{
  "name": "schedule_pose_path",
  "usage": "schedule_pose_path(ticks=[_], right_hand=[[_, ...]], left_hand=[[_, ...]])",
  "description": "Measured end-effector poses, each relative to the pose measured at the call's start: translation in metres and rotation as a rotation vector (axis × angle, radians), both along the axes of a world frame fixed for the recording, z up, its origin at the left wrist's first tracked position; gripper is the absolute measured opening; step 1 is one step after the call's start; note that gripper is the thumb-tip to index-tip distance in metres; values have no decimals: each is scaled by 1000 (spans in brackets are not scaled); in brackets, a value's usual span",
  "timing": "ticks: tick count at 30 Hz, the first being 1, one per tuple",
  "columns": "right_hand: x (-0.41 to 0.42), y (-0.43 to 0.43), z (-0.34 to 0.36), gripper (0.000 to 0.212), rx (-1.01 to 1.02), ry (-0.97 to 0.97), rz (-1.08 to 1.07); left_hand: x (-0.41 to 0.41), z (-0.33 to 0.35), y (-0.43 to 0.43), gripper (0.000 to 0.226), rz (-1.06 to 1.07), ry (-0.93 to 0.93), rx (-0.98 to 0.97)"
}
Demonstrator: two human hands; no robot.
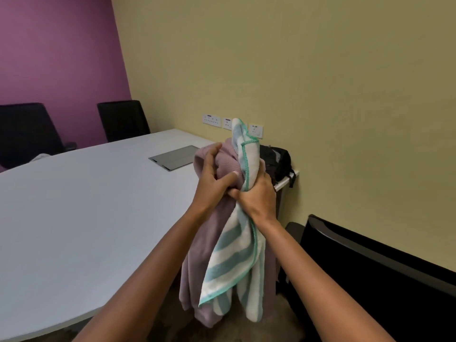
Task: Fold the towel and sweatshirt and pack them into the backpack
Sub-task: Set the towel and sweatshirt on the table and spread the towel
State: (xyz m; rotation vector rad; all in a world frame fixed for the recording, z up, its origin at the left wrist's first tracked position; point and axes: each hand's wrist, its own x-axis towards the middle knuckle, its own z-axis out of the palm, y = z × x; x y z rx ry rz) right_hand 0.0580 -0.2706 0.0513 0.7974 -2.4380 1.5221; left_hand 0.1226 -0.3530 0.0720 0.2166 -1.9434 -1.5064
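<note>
I hold a bundle of two cloths in the air, off the right edge of the white table (86, 206). My left hand (214, 178) grips the mauve sweatshirt (204, 245), which hangs down loosely. My right hand (256, 196) is closed around the white towel with teal stripes (229, 262); one towel end sticks up above my fist and the rest dangles. Both cloths are bunched together, unfolded. A black backpack (276, 159) lies on the table's far right corner, partly hidden behind the bundle.
A grey cable hatch (172, 157) is set into the tabletop. Two black chairs (123, 119) stand at the far side and another black chair (370, 280) is close on my right. Wall sockets (212, 118) sit on the yellow wall.
</note>
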Motion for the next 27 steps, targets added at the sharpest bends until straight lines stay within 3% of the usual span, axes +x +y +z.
schedule_pose_path(ticks=[2, 8, 11, 14, 17, 22, 27], right_hand=[[4, -19, -1, 88, -9, 10, 20], [2, -73, -3, 85, 136, 103, 98], [-3, -96, -3, 85, 189, 153, 153], [-8, -118, -3, 86, 274, 234, 207], [-16, -140, 0, 90, 347, 308, 266], [-34, -182, 0, 98, 399, 385, 379], [-58, -221, 0, 84, 300, 412, 457]], left_hand=[[9, -2, -17, 76, 81, -112, -162], [37, -8, -74, 88, 659, -398, -754], [44, -11, -110, 101, 658, -392, -923], [39, -13, -140, 103, 514, -387, -1074], [31, -10, -168, 104, 398, -421, -1138], [14, -9, -213, 123, 313, -667, -1139], [-9, -19, -244, 111, 424, -554, -1009]])
